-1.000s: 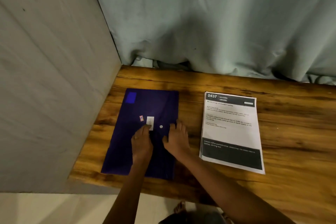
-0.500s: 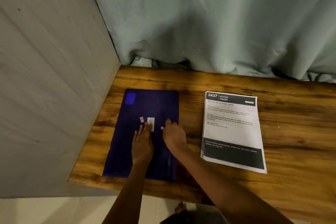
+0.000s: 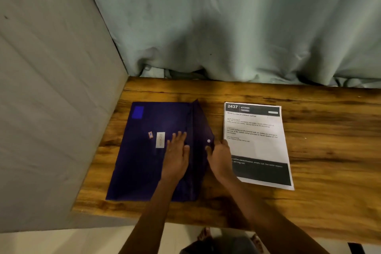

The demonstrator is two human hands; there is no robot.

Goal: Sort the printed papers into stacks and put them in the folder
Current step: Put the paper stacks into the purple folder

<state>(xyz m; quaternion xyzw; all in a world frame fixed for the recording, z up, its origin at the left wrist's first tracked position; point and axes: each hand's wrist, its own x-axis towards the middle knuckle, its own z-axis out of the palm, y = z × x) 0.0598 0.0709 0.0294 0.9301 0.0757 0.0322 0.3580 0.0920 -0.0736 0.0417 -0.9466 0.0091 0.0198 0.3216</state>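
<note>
While its flap (image 3: 201, 128) stands lifted: purple folder (image 3: 142, 167) on wooden table (image 3: 329, 150), centre-left of frame.
Left hand (image 3: 177, 156) flat, fingers straight, pressing folder; right hand (image 3: 219, 156) apparently pinching flap edge by white snap (image 3: 208, 140); printed papers (image 3: 255, 144) stacked just right of folder.

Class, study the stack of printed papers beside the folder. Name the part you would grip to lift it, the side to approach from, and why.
Probably the stack of printed papers is best taken at its right long edge, from the right: it lies flat on the table and that edge is free, while the right hand and folder crowd its left edge. Thumb above, fingers under.
</note>
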